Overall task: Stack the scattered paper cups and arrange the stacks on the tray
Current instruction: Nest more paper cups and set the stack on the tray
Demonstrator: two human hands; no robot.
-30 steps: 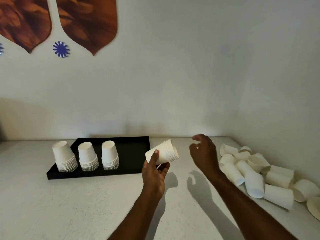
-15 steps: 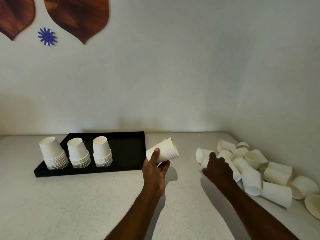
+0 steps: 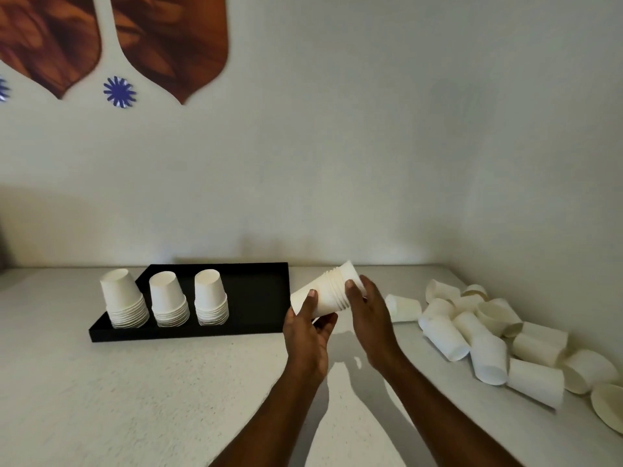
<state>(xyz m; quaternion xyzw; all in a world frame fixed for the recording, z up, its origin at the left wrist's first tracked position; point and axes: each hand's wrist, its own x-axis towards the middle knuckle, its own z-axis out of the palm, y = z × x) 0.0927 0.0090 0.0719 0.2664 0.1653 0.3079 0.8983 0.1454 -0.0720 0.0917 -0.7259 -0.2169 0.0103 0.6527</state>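
One pale counter (image 3: 141, 392) fills the lower view, meeting a plain wall (image 3: 371, 146) that carries brown leaf-shaped decals (image 3: 168, 42) and a blue starburst sticker (image 3: 119, 91) toward 11 o'clock. A black tray (image 3: 259, 298) lies at 9 o'clock from the hands, bearing three upside-down stacks of white paper cups in a row: the left stack (image 3: 124, 303), the middle stack (image 3: 168, 299) and the right stack (image 3: 210, 298), just beside one another. At 3 o'clock a heap of loose cups (image 3: 488, 335) lies on its sides near the corner, with one stray cup (image 3: 403, 308) nearest the hands. A held stack (image 3: 325, 293) is tilted in the air just right of the tray, its closed end at 1 o'clock. The left hand (image 3: 308, 335) grips its lower end, thumb on top. The right hand (image 3: 371, 315) closes over its upper end, fingers (image 3: 354, 291) on the cup.
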